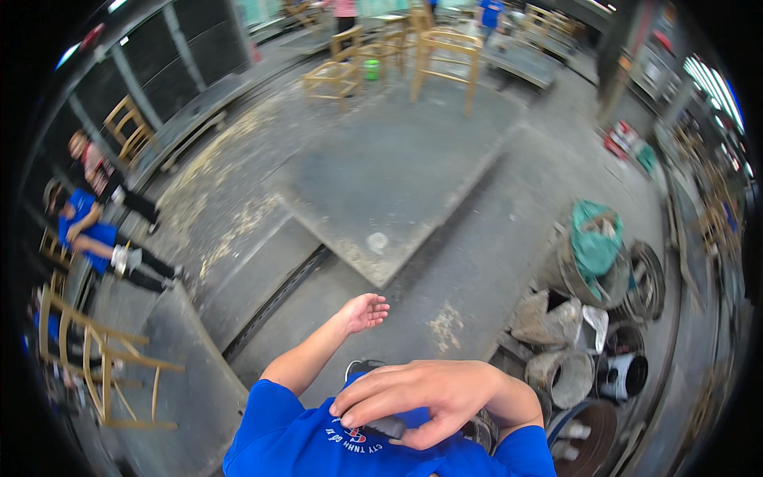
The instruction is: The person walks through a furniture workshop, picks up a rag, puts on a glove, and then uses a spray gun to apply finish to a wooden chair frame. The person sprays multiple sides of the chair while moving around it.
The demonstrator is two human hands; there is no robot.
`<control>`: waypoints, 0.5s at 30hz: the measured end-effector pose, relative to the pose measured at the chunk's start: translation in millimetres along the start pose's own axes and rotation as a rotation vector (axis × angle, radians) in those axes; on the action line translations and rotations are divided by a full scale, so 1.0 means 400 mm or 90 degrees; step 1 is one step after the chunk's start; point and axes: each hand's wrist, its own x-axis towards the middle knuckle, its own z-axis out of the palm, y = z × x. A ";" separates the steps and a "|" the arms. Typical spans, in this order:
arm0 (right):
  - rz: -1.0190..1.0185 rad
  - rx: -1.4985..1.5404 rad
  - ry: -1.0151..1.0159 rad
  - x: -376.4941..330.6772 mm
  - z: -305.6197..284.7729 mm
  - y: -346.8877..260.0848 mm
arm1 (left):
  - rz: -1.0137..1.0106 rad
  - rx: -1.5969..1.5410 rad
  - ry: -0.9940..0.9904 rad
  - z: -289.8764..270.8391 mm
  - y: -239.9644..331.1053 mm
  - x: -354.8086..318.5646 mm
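One small dark object (385,427), kind not clear, at the chest of one blue shirt (306,441); the person's right grip (437,391) is closed on it, fingers above and thumb below — apparently to steady it against the body. One left grip (367,312), empty, fingers loosely bent, held out ahead of the body, perhaps for balance. One wooden chair frame (103,358) at the left; one more (127,131) leaning at the wall, likely to save floor room. One large low grey platform (389,175), bearing one tall chair frame (447,60) at its far edge. One green stool (371,70) beyond. Two seated people at the left. One green sack (598,238) in one bin (566,266) — presumably as its liner; smaller buckets beside it, overlapping, total uncertain.
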 end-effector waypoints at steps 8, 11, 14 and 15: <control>0.147 -0.161 0.188 -0.247 -0.016 -0.107 | -0.155 0.293 -0.232 0.445 0.012 0.147; 0.166 -0.205 0.250 -0.327 -0.049 -0.135 | -0.191 0.366 -0.290 0.568 0.039 0.215; 0.145 -0.202 0.313 -0.399 -0.096 -0.154 | -0.207 0.404 -0.313 0.680 0.075 0.299; 0.117 -0.194 0.356 -0.422 -0.115 -0.155 | -0.205 0.425 -0.345 0.720 0.086 0.328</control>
